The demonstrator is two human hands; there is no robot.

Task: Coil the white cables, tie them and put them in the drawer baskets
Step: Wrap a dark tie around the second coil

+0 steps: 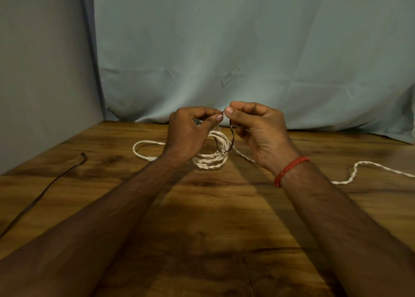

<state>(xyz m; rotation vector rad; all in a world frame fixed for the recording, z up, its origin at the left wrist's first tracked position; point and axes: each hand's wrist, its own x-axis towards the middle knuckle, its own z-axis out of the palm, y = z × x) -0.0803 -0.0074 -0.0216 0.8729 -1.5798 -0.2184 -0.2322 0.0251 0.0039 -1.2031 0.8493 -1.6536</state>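
Both hands are up over the middle of the wooden table, and this is the tying step. The left hand and the right hand each pinch an end of a thin dark tie between thumb and forefinger, the two ends meeting at the fingertips. The tie loops down around the right side of the white coil, which hangs just under the hands with its low edge on the table.

So the coiling looks done for this one, and the twist that closes the tie looks unfinished. A loose tail with a plug curves out to the left. Another white strand snakes away on the right; whether it belongs to this coil or is a second cable cannot be told.

A spare dark tie lies near the left edge. No drawer baskets are in view, so stowing remains.

No brand, label or writing can be read.
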